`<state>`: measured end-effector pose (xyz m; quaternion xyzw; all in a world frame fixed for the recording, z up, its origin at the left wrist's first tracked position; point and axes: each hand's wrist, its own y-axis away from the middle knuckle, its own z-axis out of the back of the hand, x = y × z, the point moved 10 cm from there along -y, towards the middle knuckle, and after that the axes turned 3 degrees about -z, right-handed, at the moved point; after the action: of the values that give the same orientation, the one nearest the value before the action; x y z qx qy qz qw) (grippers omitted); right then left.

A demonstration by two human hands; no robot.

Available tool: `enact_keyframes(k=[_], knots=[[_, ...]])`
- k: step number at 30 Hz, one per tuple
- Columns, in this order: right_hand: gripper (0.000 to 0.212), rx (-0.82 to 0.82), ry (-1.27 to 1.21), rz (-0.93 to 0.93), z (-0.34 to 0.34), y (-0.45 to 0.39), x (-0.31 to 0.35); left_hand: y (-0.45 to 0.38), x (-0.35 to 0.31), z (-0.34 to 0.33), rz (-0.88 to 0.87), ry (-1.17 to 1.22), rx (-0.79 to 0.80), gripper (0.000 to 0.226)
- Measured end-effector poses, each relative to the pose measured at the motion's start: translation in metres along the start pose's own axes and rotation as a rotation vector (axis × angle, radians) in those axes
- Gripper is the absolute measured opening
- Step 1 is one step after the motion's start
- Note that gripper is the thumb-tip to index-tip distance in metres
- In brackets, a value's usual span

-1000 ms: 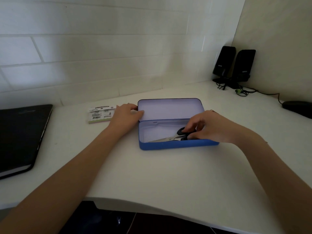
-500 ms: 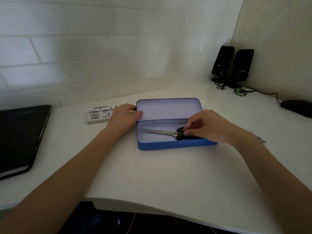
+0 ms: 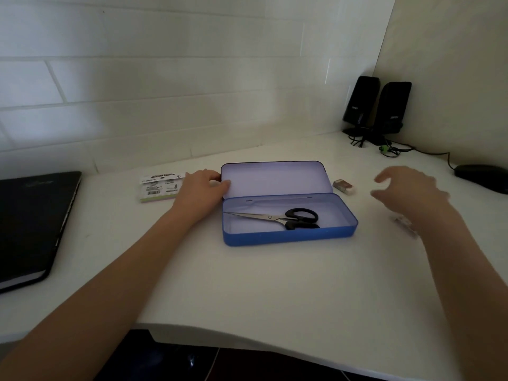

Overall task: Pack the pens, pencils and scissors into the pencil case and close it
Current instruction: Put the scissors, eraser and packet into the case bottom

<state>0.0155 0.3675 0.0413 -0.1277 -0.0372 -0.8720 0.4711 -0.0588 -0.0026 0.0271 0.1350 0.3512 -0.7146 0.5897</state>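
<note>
**Scissors in, right hand off to fetch more**

The scissors point(image 3: 286, 218) now lie loose in the tray of the blue case point(image 3: 288, 237), blades pointing left, black handles toward the right. Half a second ago the right hand point(image 3: 406, 193) was still down in the tray with its fingertips on the handles; it has since let go and moved out to the right, where it hangs blurred above the desk point(image 3: 275, 284), fingers spread and loosely bent, holding nothing. The left hand point(image 3: 200, 191) has not shifted: it grips the left end of the raised lid, thumb in front and fingers behind, keeping the case open.

So one item is packed, and the case is otherwise bare. No pens or pencils can be seen; something small and pale lies half hidden under the right wrist, too blurred to name. I judge the right hand is reaching for the next item, and closing is some way off.

The desk is white with a curved near edge, set in a corner of white tiled walls. An eraser point(image 3: 343, 186) sits just right of the lid. A label card point(image 3: 158, 187) lies left of the left hand, a black notebook point(image 3: 30, 224) at the far left. Two black speakers point(image 3: 376, 108) stand in the far right corner, a dark mouse point(image 3: 481, 177) near them.
</note>
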Motion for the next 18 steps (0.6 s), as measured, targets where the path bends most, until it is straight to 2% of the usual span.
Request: enact_keyframes(k=[3,7,9,12,13,18], knots=[[0.049,0.16,0.143,-0.115,-0.024,-0.011,-0.027,0.001,-0.002,0.001,-0.011,-0.016,-0.002,0.027],[0.043,0.153,0.195,-0.034,-0.02,-0.007,-0.017,0.001,-0.004,0.002,-0.01,-0.007,-0.011,0.027],[0.042,0.185,0.097,-0.008,-0.014,0.005,-0.008,0.002,-0.003,0.002,-0.012,-0.005,-0.009,0.027],[0.04,0.369,-0.258,-0.027,-0.015,0.017,-0.005,0.002,-0.003,0.001,-0.011,0.015,0.005,0.026],[0.039,0.428,-0.294,-0.029,-0.015,0.023,-0.004,0.002,-0.003,0.001,-0.01,0.016,0.006,0.027],[0.047,0.485,-0.077,0.007,-0.022,0.037,0.003,0.001,-0.003,0.001,-0.011,-0.003,0.005,0.026]])
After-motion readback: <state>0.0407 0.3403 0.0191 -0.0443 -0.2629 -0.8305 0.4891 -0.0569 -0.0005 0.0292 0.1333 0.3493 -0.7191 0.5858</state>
